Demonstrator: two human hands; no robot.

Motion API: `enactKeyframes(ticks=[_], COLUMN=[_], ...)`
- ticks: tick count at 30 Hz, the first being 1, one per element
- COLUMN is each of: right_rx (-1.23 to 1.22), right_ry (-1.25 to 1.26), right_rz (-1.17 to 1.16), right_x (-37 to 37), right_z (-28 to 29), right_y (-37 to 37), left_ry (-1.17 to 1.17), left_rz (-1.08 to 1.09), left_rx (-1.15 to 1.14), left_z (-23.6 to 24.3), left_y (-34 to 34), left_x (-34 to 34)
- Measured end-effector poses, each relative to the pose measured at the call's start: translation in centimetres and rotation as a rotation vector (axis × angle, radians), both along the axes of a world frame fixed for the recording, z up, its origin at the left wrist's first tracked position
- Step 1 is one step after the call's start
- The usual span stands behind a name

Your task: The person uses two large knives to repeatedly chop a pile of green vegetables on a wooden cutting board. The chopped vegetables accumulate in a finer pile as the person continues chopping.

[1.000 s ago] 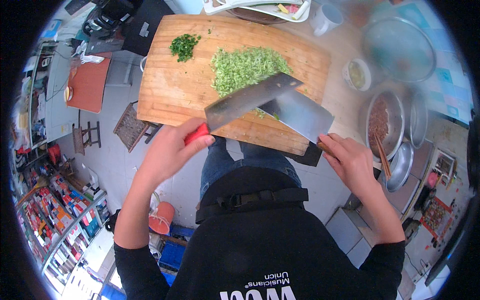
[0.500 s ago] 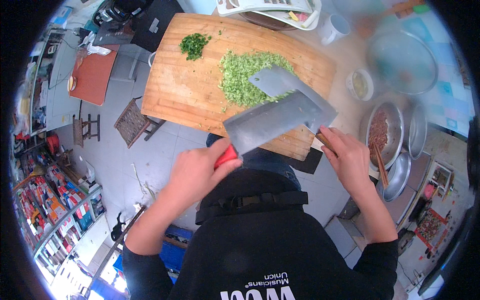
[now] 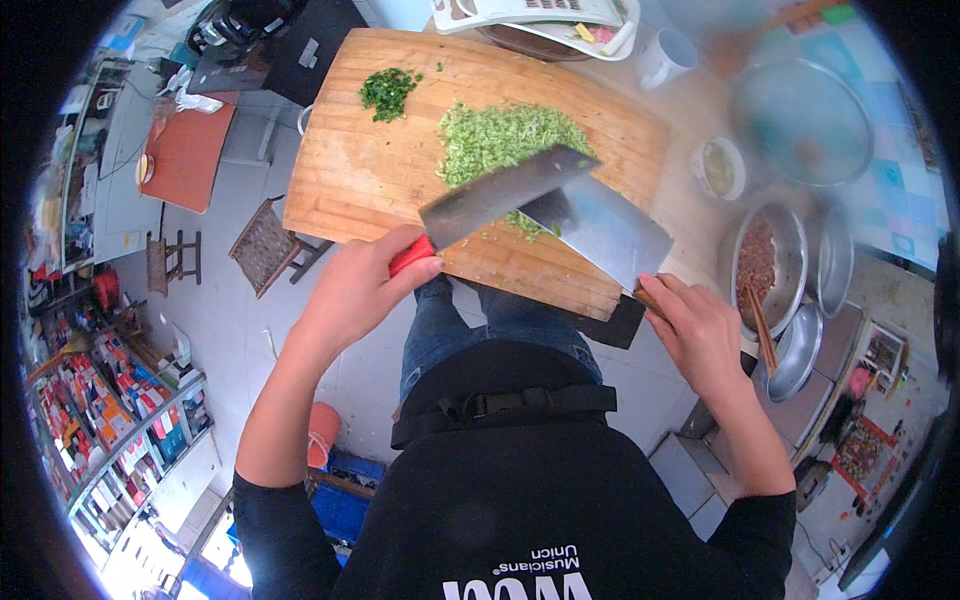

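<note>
My left hand [image 3: 362, 285] is closed round the red handle of a cleaver [image 3: 490, 200], whose blade reaches right over the near edge of a heap of finely chopped green vegetable [image 3: 505, 135]. In my right hand [image 3: 698, 330] is a second cleaver [image 3: 615, 235] with a wooden handle; its blade points up and left. The two blades cross, the left one's tip lying over the right one's end. Under them is a wooden cutting board [image 3: 335, 170], with a few green bits near the right blade. A small pile of dark green chopped herbs [image 3: 388, 93] sits at the board's far left.
Right of the board stand a metal bowl of minced meat [image 3: 757, 262] with chopsticks [image 3: 762, 330], a small white bowl [image 3: 720, 168] and a white mug [image 3: 667, 57]. A white plastic basket [image 3: 610, 45] is at the back. A woven stool [image 3: 265, 250] stands on the floor at left.
The red-handled cleaver has moved left and away from me, its blade now over the vegetable heap's near edge. The right cleaver's blade has swung slightly; my right hand has barely moved.
</note>
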State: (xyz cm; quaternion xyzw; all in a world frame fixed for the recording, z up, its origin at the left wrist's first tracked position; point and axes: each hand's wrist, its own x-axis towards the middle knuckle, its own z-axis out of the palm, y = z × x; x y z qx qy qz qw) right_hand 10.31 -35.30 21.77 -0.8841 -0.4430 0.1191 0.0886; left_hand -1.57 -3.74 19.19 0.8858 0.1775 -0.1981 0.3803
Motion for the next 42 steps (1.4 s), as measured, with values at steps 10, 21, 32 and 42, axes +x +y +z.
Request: enactKeyframes(ticks=[10, 21, 32, 42], right_rx=[0.231, 0.886, 0.298, 0.176], right_ry=[0.337, 0.96, 0.131, 0.112], right_rz=[-0.327, -1.041, -0.424, -0.228], right_x=[-1.1, -6.9, -7.3, -7.4], right_z=[0.7, -6.8, -0.2, -3.2], right_y=[-2.8, 3.8, 3.0, 6.0], left_ry=[0.065, 0.096, -0.363, -0.452], left_rz=[0.347, 0.767, -0.373, -0.452], left_rx=[-0.454, -1.3, 0.471, 0.586], left_z=[-3.9, -9.4, -8.5, -7.1], left_y=[2.3, 0.5, 3.9, 4.4], left_x=[-0.5, -2.1, 0.2, 0.4])
